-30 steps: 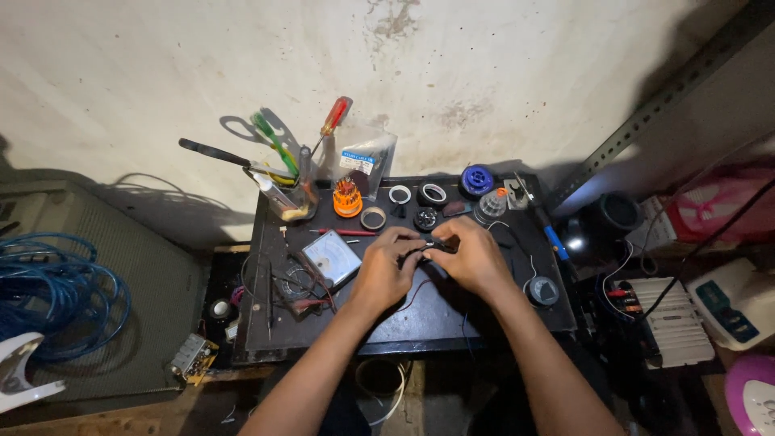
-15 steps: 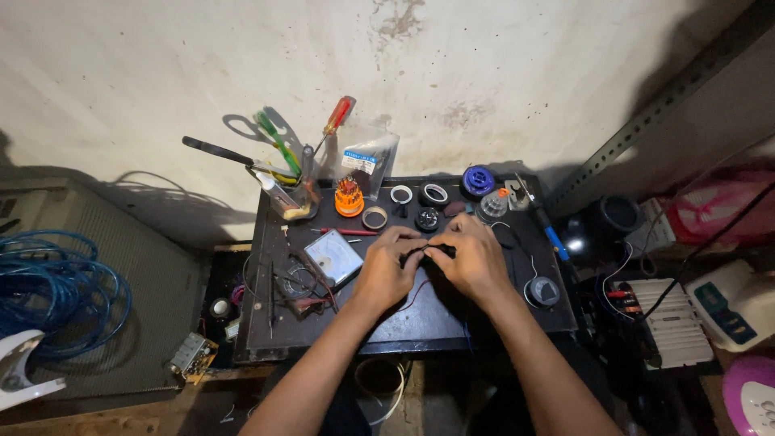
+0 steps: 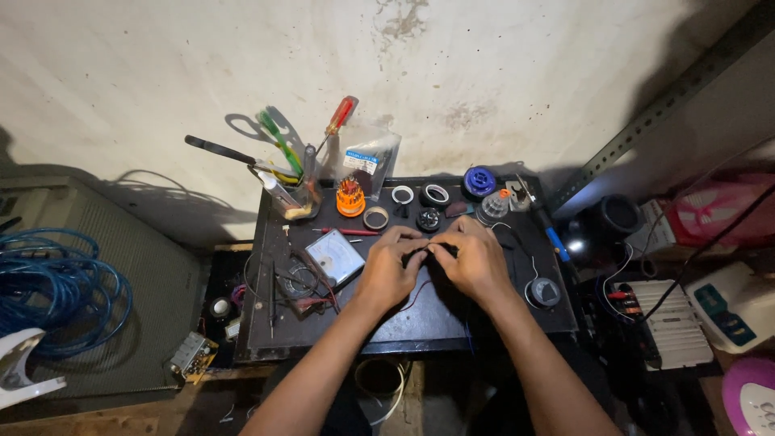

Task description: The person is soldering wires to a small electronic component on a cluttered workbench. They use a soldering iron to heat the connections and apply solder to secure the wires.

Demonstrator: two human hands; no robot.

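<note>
Both hands meet over the middle of the bench [image 3: 420, 327]: left hand [image 3: 389, 270] and right hand [image 3: 476, 262] pinch a small black part [image 3: 421, 254] between closed fingertips, a thin red wire [image 3: 412, 297] trailing beneath toward the front edge. Meter [image 3: 335, 257] lies just left.

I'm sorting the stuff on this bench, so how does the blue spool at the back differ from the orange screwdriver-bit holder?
The blue spool is low, flat and round, while the orange bit holder stands taller with bits sticking up from it. The spool sits right of the two hands, left hand and right hand; the holder sits left, beside the tool cup. Both stand along the back edge of the dark table.
</note>
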